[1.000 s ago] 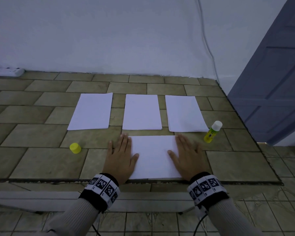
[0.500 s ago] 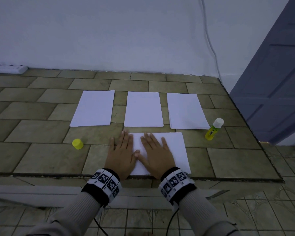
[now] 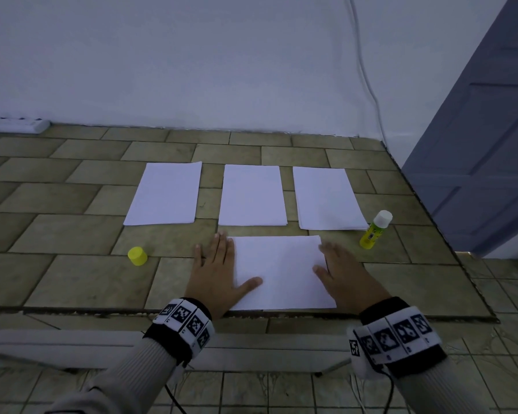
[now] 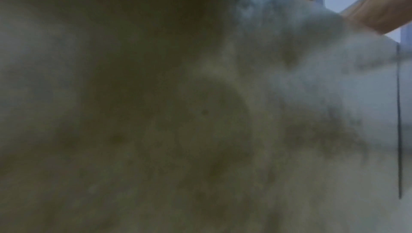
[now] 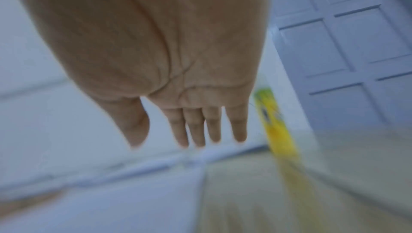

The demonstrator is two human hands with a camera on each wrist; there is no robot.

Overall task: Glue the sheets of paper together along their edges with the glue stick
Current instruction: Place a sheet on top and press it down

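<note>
Tiled tabletop (image 3: 72,279) with four paper sheets, glue stick (image 3: 374,230), yellow cap (image 3: 137,256).

No readable text anywhere. Glue stick (image 3: 373,231) has a dark printed patch on its yellow-green label — too small in the head view, smeared in the right wrist view. Wristbands (image 3: 395,336) carry black-and-white square marker codes with tiny characters beneath — not legible. Paper sheets (image 3: 281,271) are blank.

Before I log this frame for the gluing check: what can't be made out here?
- Left wrist view: dark blur; left hand unreadable there.
- Right wrist view: motion blur; glue stick label illegible.
- Head view: near sheet layers and glued edges indistinguishable; right hand contact with it unclear.
</note>
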